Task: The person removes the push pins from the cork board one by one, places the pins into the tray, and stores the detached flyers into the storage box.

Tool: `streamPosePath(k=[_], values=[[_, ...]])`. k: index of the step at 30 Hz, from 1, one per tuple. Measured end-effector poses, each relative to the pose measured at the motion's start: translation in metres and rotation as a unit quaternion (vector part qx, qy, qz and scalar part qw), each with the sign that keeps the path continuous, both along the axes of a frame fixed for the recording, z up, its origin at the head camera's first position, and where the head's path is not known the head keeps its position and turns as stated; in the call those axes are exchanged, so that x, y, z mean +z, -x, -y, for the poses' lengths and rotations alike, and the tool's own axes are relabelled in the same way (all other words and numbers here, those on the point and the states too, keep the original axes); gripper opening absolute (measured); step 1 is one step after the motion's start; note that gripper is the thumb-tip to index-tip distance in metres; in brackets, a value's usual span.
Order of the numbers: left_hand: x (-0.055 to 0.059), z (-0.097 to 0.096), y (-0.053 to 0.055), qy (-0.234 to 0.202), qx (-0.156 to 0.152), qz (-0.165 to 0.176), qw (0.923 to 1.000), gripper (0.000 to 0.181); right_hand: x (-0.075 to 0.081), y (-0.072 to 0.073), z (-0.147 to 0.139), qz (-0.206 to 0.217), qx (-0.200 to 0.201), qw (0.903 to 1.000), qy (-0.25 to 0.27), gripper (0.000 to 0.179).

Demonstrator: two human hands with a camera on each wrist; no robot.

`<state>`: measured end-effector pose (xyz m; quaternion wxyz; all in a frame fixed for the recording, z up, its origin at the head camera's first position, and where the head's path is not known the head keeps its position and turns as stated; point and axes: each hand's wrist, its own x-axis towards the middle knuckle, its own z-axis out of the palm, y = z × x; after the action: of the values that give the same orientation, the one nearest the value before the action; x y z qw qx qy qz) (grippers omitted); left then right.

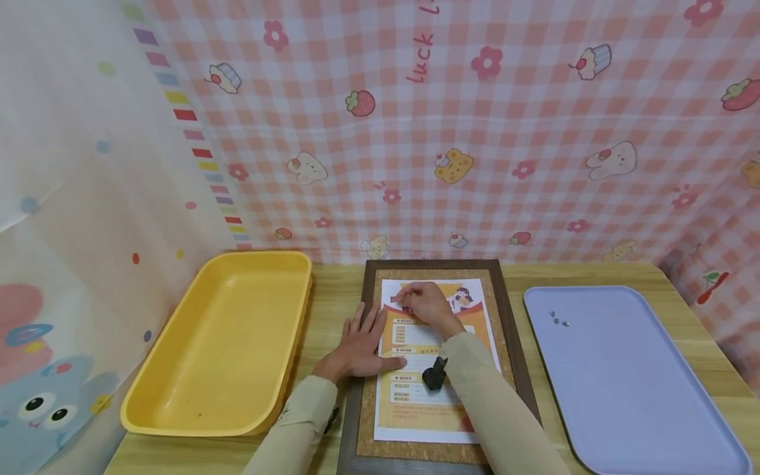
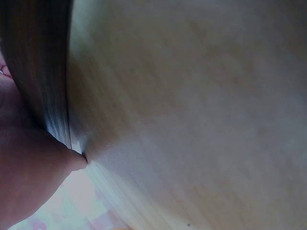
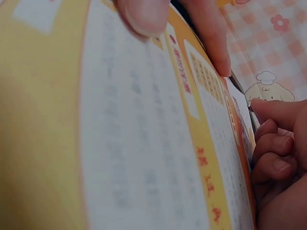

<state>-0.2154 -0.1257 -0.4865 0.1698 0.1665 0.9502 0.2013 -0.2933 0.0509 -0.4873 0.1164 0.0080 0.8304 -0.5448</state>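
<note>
A printed orange and white sheet [image 1: 427, 422] lies on a cork board [image 1: 392, 450] with a dark wooden frame [image 1: 351, 422]. My left hand [image 1: 359, 349] rests spread over the left frame edge, its thumb [image 3: 144, 19] and fingertips on the sheet's left side. My right hand [image 1: 429, 305] is at the sheet's upper left, with thumb and index finger pinching a tiny push pin, mostly hidden by the fingertips. In the right wrist view, the other fingers [image 3: 273, 148] of that hand are curled in. Several small shiny push pins [image 1: 556, 321] lie on the lilac tray.
A deep yellow tray [image 1: 222, 343] stands on the wooden table [image 1: 329, 297] to the left. The flat lilac tray [image 1: 629, 376] lies to the right of the board. Behind the table hangs a pink checked curtain [image 1: 410, 152]. Each wrist wears a black camera [image 1: 435, 374].
</note>
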Motion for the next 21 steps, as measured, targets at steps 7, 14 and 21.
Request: streamPosePath(k=[7, 14, 21], values=[[0.0011, -0.0005, -0.0006, -0.003, 0.002, 0.000, 1.0000, 0.107, -0.0021, -0.0011, 0.0003, -0.004, -0.004, 1.0000, 0.002, 0.016], [0.0016, -0.0004, -0.0014, -0.005, 0.005, 0.001, 1.0000, 0.107, -0.0020, -0.0019, -0.0012, -0.003, -0.005, 0.9999, 0.011, 0.014], [0.0026, -0.0006, -0.0018, -0.011, 0.005, -0.001, 0.9999, 0.107, 0.0001, -0.0044, -0.0032, -0.004, -0.005, 0.9998, 0.021, 0.015]])
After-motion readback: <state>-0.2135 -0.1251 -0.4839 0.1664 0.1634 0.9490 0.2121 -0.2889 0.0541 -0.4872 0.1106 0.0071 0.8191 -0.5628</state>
